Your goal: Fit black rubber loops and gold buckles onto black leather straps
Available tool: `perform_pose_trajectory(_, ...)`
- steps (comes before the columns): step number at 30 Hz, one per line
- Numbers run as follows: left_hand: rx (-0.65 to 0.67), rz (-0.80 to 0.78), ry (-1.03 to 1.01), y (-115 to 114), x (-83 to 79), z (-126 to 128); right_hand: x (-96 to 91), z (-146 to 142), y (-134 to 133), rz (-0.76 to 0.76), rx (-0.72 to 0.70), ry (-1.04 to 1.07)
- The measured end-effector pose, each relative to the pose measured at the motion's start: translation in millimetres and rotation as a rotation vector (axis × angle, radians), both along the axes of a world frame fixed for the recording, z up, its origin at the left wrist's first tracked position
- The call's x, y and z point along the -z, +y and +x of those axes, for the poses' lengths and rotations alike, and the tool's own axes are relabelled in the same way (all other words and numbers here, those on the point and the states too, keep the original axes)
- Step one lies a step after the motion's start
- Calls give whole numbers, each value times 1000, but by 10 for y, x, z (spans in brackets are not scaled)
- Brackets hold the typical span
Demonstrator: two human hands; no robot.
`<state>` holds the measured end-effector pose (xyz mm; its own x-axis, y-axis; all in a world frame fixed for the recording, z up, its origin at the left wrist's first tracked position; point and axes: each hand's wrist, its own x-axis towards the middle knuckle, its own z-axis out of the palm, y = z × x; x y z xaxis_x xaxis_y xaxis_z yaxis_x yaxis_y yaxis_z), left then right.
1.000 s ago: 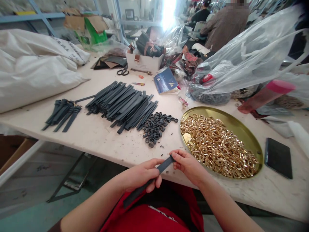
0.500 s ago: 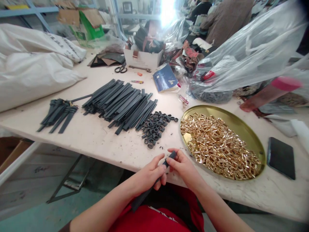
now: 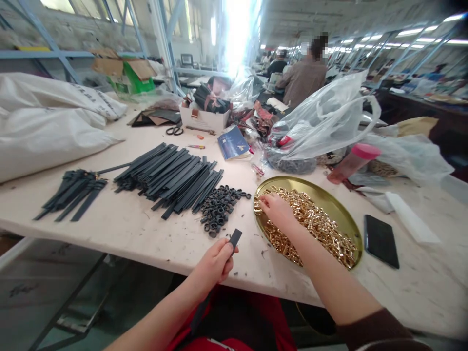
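Observation:
My left hand [image 3: 218, 261] is closed around a black strap [image 3: 236, 237]; one flat end sticks up past the thumb, and the rest hangs down toward my lap. Over the left side of a round gold tray [image 3: 338, 207], my right hand [image 3: 278, 209] has its fingertips pinched at a gold buckle [image 3: 257, 205]. Many more gold buckles [image 3: 321, 226] are heaped in that tray. Small black loops [image 3: 219, 207] lie in a pile between the tray and a large stack of black straps [image 3: 168, 175]. Farther left is a bunch of straps with buckles fitted [image 3: 75, 190].
A phone [image 3: 380, 240] lies right of the tray, with a pink-lidded bottle [image 3: 353, 163] behind it. A blue booklet [image 3: 234, 143], scissors [image 3: 174, 130] and a white box [image 3: 204, 119] stand farther back. White sacks [image 3: 47, 126] cover the left side. Another person [image 3: 305, 80] sits beyond the table.
My right hand has left the strap and moved right and forward into the buckle tray. The strap stays in my left hand. The view has tilted up and turned right.

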<state>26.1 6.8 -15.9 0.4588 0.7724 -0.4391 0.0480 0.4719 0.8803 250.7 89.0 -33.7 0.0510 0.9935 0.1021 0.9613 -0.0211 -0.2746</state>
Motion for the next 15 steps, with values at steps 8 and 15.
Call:
perform_pose_trajectory(8,63,65,77,-23,66,-55,41,-128,133,-147,-106,-200)
perform_pose_trajectory(15,66,99,84,-29,29,28,3,-46,258,-248,-34,-81)
